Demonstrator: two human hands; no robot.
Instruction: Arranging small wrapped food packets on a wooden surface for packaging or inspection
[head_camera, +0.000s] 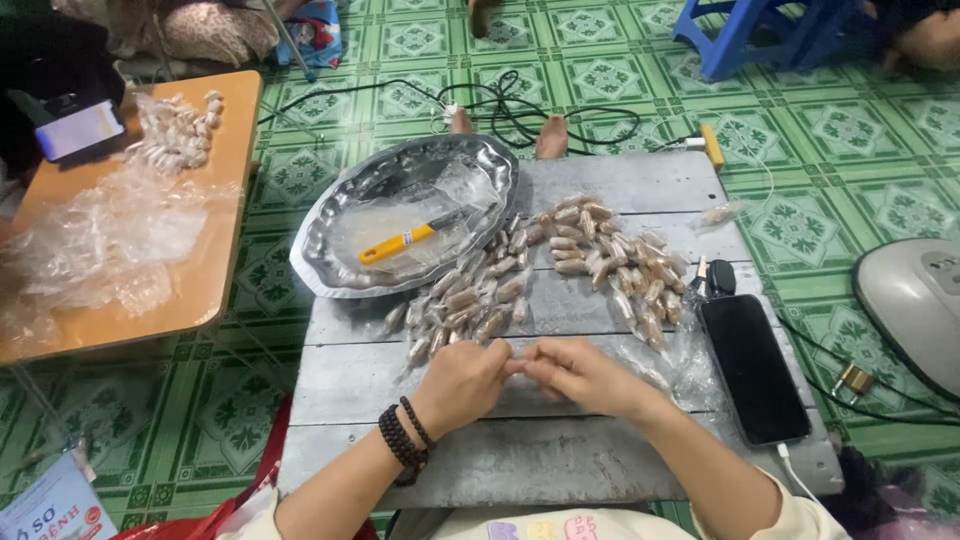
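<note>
Pinched between the fingertips of both hands, low on the grey table (600, 180): one small wrapped sweet (517, 364), mostly hidden, so only a pale sliver visible. Left hand (462, 385), beaded bracelets on the wrist, closed around one end; right hand (580, 375) closed narrowly on the other end, thumbs and forefingers meeting over it.

Just beyond the hands, farther up the table: a loose pile of wrapped sweets (465, 300), then a second, larger pile (620, 262) toward the table's right side, partly lying on clear plastic. Judged from these heaps, a good deal already wrapped. Amount left, hard to tell: at the table's far left corner a silver tray (330, 260) overhanging the edge, holding only clear film and a yellow-handled knife (405, 240), no unwrapped pieces plainly visible.

Along the table's right edge: a black phone (755, 368), cable attached. Left of the table, apart: a wooden board (225, 200) with crumpled plastic and more wrapped sweets.
</note>
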